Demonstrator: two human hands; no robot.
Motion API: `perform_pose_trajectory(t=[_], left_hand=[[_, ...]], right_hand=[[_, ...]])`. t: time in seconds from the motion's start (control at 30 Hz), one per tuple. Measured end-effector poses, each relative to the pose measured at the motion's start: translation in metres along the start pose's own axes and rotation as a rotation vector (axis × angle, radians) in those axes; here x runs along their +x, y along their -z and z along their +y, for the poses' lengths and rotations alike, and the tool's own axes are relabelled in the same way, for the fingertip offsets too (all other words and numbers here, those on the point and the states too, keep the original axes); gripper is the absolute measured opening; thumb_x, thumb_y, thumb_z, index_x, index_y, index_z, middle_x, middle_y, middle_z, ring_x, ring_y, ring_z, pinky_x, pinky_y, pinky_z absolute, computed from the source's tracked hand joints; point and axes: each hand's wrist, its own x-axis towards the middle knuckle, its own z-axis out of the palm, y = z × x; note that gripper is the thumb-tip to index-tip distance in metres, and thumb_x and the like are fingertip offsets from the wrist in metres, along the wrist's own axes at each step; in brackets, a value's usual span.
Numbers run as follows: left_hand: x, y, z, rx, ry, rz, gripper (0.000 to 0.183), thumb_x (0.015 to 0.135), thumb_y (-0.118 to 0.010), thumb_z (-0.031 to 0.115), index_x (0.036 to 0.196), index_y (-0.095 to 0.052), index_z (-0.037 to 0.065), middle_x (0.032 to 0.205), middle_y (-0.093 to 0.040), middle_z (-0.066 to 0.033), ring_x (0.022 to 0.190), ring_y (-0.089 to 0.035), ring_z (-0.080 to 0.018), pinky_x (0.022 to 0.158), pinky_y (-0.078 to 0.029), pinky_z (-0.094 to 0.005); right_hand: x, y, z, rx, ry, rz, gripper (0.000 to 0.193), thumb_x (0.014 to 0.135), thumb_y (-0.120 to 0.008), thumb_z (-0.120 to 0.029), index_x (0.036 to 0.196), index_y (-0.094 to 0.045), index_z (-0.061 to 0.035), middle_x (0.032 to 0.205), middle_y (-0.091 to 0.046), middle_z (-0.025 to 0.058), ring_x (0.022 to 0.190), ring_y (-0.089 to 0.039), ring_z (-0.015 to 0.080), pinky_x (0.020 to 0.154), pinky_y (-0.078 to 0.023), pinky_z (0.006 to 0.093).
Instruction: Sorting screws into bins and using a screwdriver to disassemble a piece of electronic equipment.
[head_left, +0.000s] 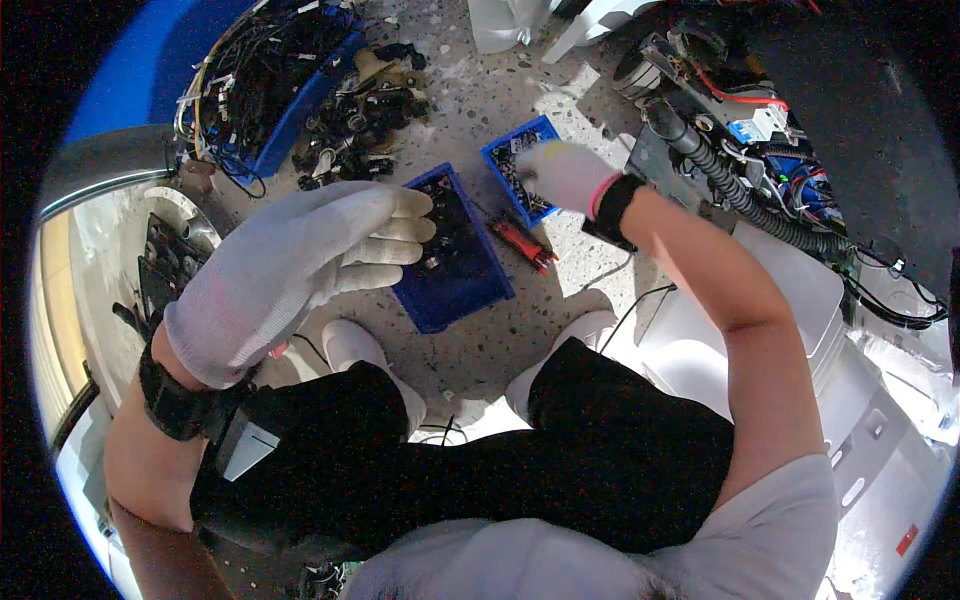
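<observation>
My left hand (300, 265), in a white knit glove, hovers at the left edge of a dark blue bin (470, 300) with small dark parts in it. Its fingers point right, stretched out and slightly apart, and nothing shows in them. Over the right side of a smaller blue tray (530, 128) is my right hand (568, 177), gloved too. Small metal pieces, like screws, lie in that tray. Blur and the angle hide the right fingertips, so what they touch cannot be seen. Red-handled pliers (522, 246) rest on the floor between tray and bin.
A larger blue crate (310, 100) full of black cables stands at the upper left, with a pile of dark parts (355, 130) beside it. To the right are a ribbed black hose (715, 170) and wired equipment. My feet (355, 345) flank the dark blue bin.
</observation>
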Motion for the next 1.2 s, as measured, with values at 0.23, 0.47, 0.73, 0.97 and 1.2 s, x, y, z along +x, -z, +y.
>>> perform_pose_trajectory(t=[0.23,0.47,0.73,0.97,1.2], left_hand=[[0.003,-0.004,0.0,0.031,0.026,0.003,0.046,0.097,-0.046,0.033,0.125,-0.049,-0.003,0.121,-0.057,-0.0124,0.107,-0.058,-0.0217,0.095,-0.046,-0.0346],[0.004,-0.001,-0.003,0.017,0.032,-0.002,0.043,0.097,-0.045,0.031,0.125,-0.049,-0.002,0.119,-0.057,-0.0114,0.105,-0.059,-0.0211,0.094,-0.046,-0.0341],[0.003,-0.001,-0.006,0.001,0.003,-0.015,0.043,0.097,-0.045,0.032,0.124,-0.05,-0.001,0.116,-0.059,-0.0104,0.103,-0.059,-0.0186,0.094,-0.046,-0.0329],[0.003,0.001,-0.005,0.038,0.007,-0.027,0.046,0.097,-0.044,0.033,0.126,-0.048,-0.003,0.115,-0.059,-0.0111,0.105,-0.059,-0.0204,0.095,-0.044,-0.0341],[0.006,-0.001,-0.003,0.039,0.056,-0.018,0.044,0.097,-0.045,0.031,0.125,-0.05,-0.002,0.116,-0.059,-0.0114,0.105,-0.059,-0.0195,0.095,-0.045,-0.0336]], right_hand=[[-0.026,-0.049,0.004,-0.06,-0.019,0.08,0.014,0.087,-0.045,-0.014,0.093,-0.056,-0.0079,0.08,-0.065,0.0157,0.076,-0.064,0.0353,0.064,-0.05,0.0456],[-0.021,-0.031,0.027,-0.016,-0.155,0.211,0.015,0.087,-0.055,-0.021,0.096,-0.054,-0.0089,0.074,-0.061,0.0167,0.07,-0.061,0.0356,0.06,-0.046,0.0439],[-0.018,-0.044,0.009,-0.129,0.182,0.108,0.016,0.082,-0.054,-0.015,0.097,-0.06,-0.0119,0.095,-0.057,0.0137,0.087,-0.061,0.0324,0.07,-0.051,0.0409],[-0.023,-0.028,0.017,0.161,0.021,0.147,0.019,0.083,-0.056,-0.014,0.102,-0.059,-0.0084,0.101,-0.056,0.0132,0.094,-0.058,0.0319,0.078,-0.049,0.0394],[-0.024,-0.021,0.006,0.143,0.028,0.226,0.025,0.083,-0.06,-0.019,0.106,-0.058,-0.0082,0.108,-0.054,0.0109,0.094,-0.058,0.0313,0.079,-0.049,0.0377]])
